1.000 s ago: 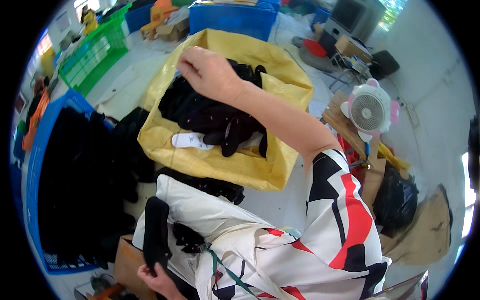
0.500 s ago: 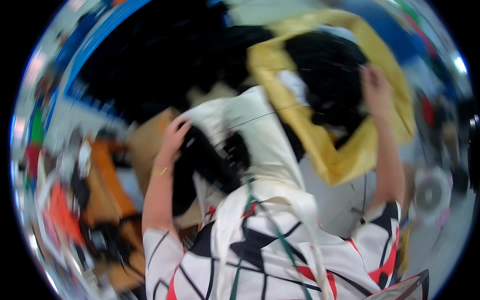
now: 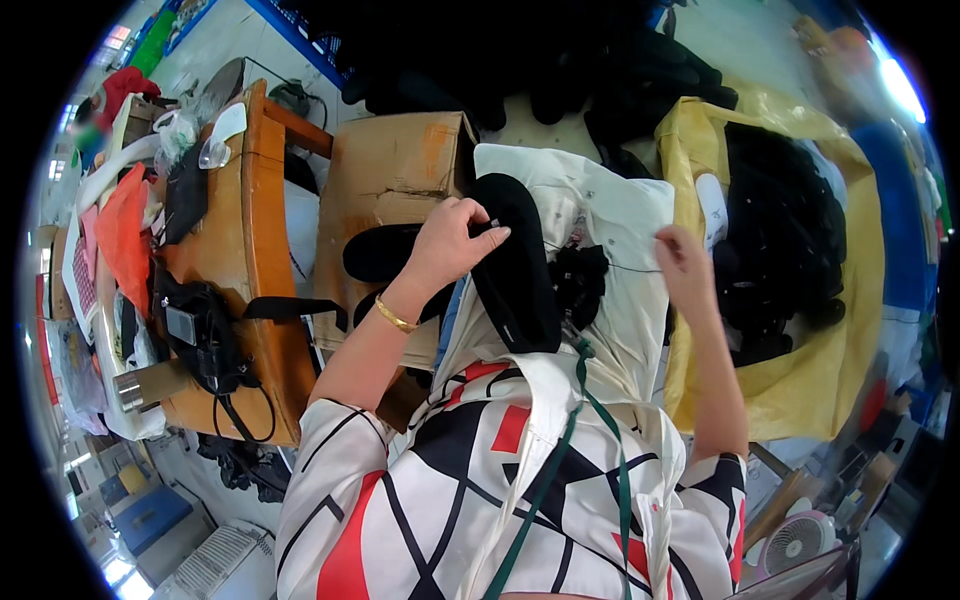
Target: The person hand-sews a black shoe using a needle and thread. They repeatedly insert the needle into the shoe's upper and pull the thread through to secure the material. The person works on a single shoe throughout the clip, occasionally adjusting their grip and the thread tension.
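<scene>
My left hand (image 3: 452,243) pinches the edge of a long black sole-shaped piece (image 3: 516,265) with rounded ends, lying over the white cloth (image 3: 628,215) on my lap. A gold bracelet (image 3: 396,314) circles that wrist. Beside the piece, a crumpled black bunch (image 3: 579,285) rests on the cloth. My right hand (image 3: 685,262) is over the cloth's right edge, next to the yellow sack (image 3: 686,140). Its fingers are curled together; whatever they may hold is too small to make out. Inside the sack are many black pieces (image 3: 785,240) and a white sole-shaped one (image 3: 711,210).
A cardboard box (image 3: 390,160) stands left of my lap, with another black sole-shaped piece (image 3: 380,252) against it. Further left is a wooden table (image 3: 250,180) with a black bag (image 3: 205,335) at it. A large black heap (image 3: 450,50) fills the far side. A fan (image 3: 793,540) stands lower right.
My right hand has come out of the yellow sack, leftward to the cloth's edge. My left hand has moved from near the box to over my lap, with the black piece. The view has shifted and sharpened.
</scene>
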Demonstrator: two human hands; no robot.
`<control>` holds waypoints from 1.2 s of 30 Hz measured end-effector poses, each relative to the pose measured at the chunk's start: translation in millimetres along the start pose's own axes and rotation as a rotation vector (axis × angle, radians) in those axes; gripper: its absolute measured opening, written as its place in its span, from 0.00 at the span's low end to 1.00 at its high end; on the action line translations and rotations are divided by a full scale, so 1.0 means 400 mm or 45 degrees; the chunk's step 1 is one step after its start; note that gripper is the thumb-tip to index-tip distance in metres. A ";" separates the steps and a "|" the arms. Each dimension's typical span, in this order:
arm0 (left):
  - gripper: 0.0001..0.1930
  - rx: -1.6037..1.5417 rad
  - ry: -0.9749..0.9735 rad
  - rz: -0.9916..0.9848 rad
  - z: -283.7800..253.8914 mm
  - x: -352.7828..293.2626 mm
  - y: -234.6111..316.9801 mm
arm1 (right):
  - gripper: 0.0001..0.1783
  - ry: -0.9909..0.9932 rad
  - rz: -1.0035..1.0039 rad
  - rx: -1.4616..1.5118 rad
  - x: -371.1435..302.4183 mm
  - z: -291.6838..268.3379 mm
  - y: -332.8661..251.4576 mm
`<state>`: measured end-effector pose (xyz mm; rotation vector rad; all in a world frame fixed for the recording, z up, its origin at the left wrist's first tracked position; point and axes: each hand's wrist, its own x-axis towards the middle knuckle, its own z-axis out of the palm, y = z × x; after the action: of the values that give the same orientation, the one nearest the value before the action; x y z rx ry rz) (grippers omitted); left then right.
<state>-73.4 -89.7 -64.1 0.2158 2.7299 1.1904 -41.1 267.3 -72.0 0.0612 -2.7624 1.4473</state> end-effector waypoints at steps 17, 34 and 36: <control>0.13 -0.021 0.039 0.385 0.036 0.018 0.002 | 0.16 -0.220 -0.524 -0.103 0.150 0.279 -0.216; 0.10 -0.439 -0.012 0.076 0.063 0.006 -0.016 | 0.14 -0.323 -0.113 0.015 0.121 0.314 -0.181; 0.10 -0.527 -0.116 -0.024 0.060 0.012 -0.018 | 0.16 -0.395 0.050 0.041 0.122 0.309 -0.190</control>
<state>-73.8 -76.4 -85.9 0.1851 2.3356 1.6563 -86.5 121.2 -78.0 0.2542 -2.9946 1.6171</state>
